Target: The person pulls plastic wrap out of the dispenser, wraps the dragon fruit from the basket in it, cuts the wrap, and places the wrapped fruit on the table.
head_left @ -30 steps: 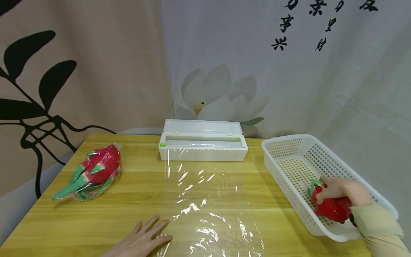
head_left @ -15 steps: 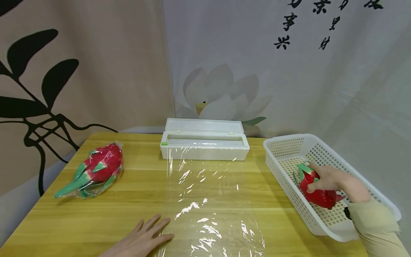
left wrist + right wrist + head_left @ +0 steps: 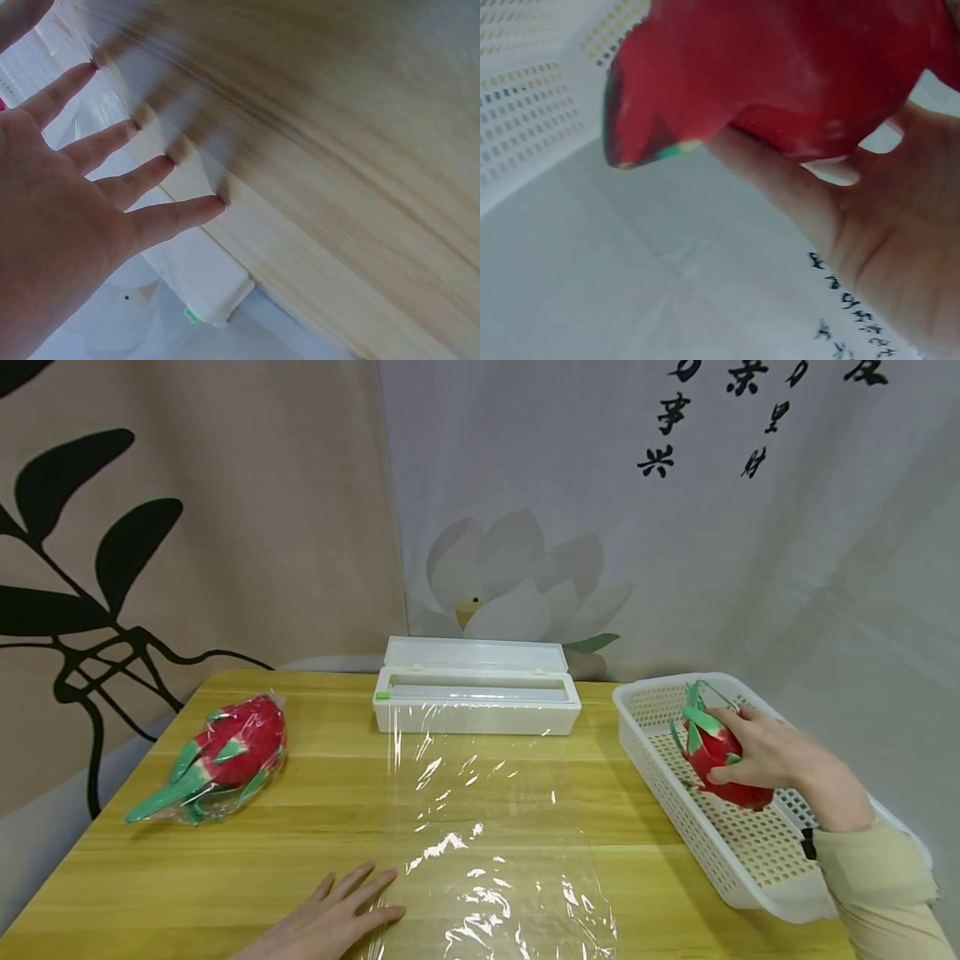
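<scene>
In the head view my right hand (image 3: 787, 764) grips a red dragon fruit (image 3: 711, 756) with green leaf tips, over the white basket (image 3: 675, 831). The right wrist view shows the thumb and palm against the red skin of the dragon fruit (image 3: 795, 75); the fingers on its far side are hidden. My left hand (image 3: 330, 914) lies with spread fingers at the left edge of a sheet of clear cling film (image 3: 517, 835). Up close in the left wrist view, the left hand (image 3: 67, 187) has its fingertips on the wooden tabletop (image 3: 337, 150).
The cling film comes out of a white dispenser box (image 3: 480, 718) with its lid raised, at the table's back edge. Another dragon fruit (image 3: 236, 756), wrapped in clear film, lies at the left. A printed curtain (image 3: 525, 485) hangs behind the table.
My right hand has moved the dragon fruit up and toward the back left of the basket, and its green tips now show more. The left hand stays in place on the film's edge.
</scene>
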The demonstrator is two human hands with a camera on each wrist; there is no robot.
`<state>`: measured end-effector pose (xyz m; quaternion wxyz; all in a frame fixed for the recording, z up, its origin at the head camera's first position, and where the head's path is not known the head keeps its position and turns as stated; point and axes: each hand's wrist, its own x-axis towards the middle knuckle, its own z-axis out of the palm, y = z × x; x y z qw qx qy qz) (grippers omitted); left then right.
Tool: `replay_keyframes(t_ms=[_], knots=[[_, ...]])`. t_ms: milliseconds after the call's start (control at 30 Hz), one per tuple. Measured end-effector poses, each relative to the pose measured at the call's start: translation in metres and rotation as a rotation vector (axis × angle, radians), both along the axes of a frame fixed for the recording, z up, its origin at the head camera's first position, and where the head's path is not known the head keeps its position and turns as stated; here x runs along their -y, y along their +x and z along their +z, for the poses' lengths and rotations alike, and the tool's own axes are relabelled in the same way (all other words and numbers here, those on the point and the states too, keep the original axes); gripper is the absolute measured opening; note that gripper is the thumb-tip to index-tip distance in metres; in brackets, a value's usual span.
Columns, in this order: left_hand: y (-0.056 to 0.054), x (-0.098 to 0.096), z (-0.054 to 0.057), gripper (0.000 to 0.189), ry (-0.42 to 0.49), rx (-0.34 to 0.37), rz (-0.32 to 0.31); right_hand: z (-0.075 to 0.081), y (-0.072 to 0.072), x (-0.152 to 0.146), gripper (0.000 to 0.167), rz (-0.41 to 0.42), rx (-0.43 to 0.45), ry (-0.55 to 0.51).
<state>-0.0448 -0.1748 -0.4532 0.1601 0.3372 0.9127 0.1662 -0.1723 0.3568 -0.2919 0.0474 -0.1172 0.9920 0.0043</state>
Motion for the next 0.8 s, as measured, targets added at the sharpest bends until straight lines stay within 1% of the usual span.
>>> replay_keyframes(t_ms=[133, 333, 467, 500, 567, 700, 733, 800], knots=[[0.000, 0.001, -0.001, 0.066, 0.002, -0.029, -0.008, 0.010, 0.005, 0.012, 0.081, 0.036, -0.084, 0.033], [0.000, 0.001, -0.002, 0.065, -0.005, -0.014, -0.008, 0.023, 0.012, 0.028, 0.080, 0.103, -0.206, 0.047], [0.000, 0.001, -0.002, 0.064, -0.009, -0.009, -0.008, 0.027, 0.017, 0.042, 0.082, 0.185, -0.294, 0.041], [0.000, 0.001, -0.003, 0.064, -0.010, -0.013, -0.011, 0.027, 0.017, 0.046, 0.082, 0.223, -0.325, 0.038], [0.000, 0.002, -0.004, 0.064, -0.005, -0.027, -0.013, 0.026, 0.019, 0.055, 0.082, 0.278, -0.359, 0.036], [0.000, 0.003, -0.005, 0.064, 0.010, -0.057, -0.017, 0.021, 0.021, 0.074, 0.079, 0.354, -0.353, 0.014], [0.000, 0.003, -0.006, 0.064, 0.012, -0.064, -0.017, 0.019, 0.021, 0.079, 0.078, 0.362, -0.340, 0.008], [-0.001, 0.002, -0.006, 0.064, 0.009, -0.064, -0.018, 0.015, 0.021, 0.088, 0.077, 0.395, -0.327, -0.011]])
